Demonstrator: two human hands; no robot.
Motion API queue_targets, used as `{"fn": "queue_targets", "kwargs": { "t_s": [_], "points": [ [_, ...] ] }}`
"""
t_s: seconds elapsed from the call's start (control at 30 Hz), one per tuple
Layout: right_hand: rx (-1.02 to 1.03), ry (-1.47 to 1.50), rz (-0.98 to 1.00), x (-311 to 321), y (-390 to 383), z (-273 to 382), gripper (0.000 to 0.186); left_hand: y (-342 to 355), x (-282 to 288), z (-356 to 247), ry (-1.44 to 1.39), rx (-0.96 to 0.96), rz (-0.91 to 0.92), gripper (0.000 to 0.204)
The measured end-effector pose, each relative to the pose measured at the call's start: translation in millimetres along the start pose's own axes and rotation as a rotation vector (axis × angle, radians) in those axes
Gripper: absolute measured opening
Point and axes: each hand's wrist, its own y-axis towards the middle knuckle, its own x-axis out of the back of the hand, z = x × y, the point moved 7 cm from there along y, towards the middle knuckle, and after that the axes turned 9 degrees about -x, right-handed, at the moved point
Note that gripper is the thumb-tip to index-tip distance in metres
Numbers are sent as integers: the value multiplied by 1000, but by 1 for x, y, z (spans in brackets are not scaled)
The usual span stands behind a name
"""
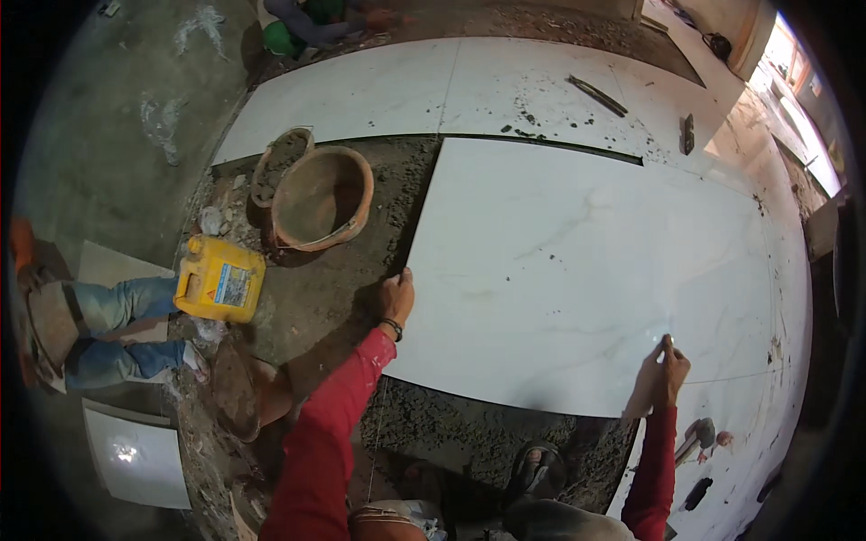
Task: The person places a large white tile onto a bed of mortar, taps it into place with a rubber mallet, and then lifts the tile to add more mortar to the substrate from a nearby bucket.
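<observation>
Large white slab (532, 261), faintly veined, lies across the middle of the floor, beside a row of white tiles (379, 86) on its far side, with a dark gap along part of that edge; grey mortar (424, 419) shows along its near and left edges; a few dark crumbs sit on its face. Left hand (397, 298), red sleeve, dark band at the wrist, is closed on the slab's left edge, thumb side up; right hand (671, 368) is at the near right part of the white surface, fingers drawn together, a tiny bright spot at their tips; too small to tell whether anything is gripped there.

Left of the slab: a wide orange-brown basin (317, 200), a smaller pail (278, 167) touching or just behind it, with grey stuff inside; nearer, a yellow jerrycan (221, 281) with a label, standing on the rough ground; a brown tub (239, 392) nearer still, tilted. Co-worker in blue jeans (126, 307) at far left; another person (316, 22) crouches at the top edge; long dark tool (597, 96) lies on the far tiles, mortar bits scattered near it.
</observation>
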Motion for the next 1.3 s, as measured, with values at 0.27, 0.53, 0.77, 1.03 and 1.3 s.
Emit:
{"fn": "queue_targets", "kwargs": {
  "t_s": [0.27,0.53,0.77,1.03,1.3],
  "points": [
    [-35,-72,-17,-32,26,2,57,31,-3,10,119,30,-29,53],
    [-77,-109,-43,-39,34,15,58,19,-3,0,35,155,-91,58],
    [-93,-140,-63,-43,38,14,62,22,-3,-22,203,123,-49,54],
    [155,-322,-83,-47,52,9,60,24,-8,-14,296,73,-84,54],
    [506,-613,80,-56,68,18,44,33,-6,-16,190,-59,-35,33]
  ]
}}
